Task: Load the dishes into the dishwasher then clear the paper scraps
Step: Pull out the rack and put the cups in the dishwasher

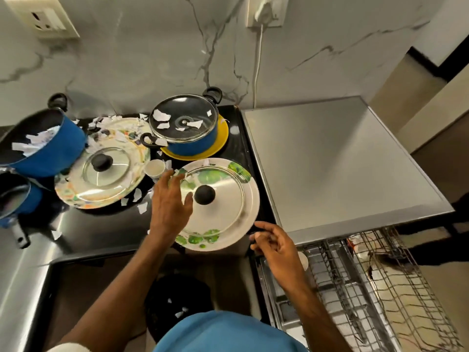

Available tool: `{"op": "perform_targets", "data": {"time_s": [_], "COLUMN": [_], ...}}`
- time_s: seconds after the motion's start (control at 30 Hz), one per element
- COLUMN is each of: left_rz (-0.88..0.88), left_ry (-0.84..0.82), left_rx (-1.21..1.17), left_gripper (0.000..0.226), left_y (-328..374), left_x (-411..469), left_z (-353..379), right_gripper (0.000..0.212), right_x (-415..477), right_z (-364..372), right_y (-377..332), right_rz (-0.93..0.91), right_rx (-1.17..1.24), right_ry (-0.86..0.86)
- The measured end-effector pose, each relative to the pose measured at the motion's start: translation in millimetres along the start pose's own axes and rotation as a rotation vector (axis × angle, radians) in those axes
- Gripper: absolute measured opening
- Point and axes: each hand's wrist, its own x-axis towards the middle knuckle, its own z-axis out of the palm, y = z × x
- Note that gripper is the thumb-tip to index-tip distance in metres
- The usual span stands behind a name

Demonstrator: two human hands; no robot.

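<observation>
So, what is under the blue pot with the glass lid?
A yellow plate lies under the pot; only its rim shows. The plate's middle is covered by the pot, so anything there cannot be seen.

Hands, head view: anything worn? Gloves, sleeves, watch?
The left hand and right hand are both bare: no gloves, rings or watch visible. Forearms are uncovered as far as the frame shows. A white edge at the left arm's lower end may be a sleeve; cannot tell. A blue garment shows at bottom centre.
</observation>
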Motion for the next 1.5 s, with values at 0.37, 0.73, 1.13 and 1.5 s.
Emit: {"op": "perform_targets", "data": {"time_s": [0.37, 0.73, 1.13, 1.5], "left_rz": [-0.093, -0.048, 0.184, 0.196], "left_ry": [-0.320, -0.364, -0.215, -0.683], "left_rx": [0.296, 0.394, 0.165, -0.676], "left_gripper": [0.063, 0.047, 0.031, 0.017], "left_y": [-68, -97, -106, 18], "left_x": [53, 79, 59, 8], "left_z": [-8, -16, -50, -54], "right_gripper": [0.023, 0.022, 0.022, 0.051], "right_x": [25, 37, 35, 30], "right_z": [61, 105, 118, 92], "right_y": [-20, -19, -24, -32], "right_rz": [-0.031, -0.045, -0.060, 0.061], "right_rx": [0.044, 0.089, 0.072, 0.449], "right_ry": [0.026, 0.079, 0.067, 0.162]}}
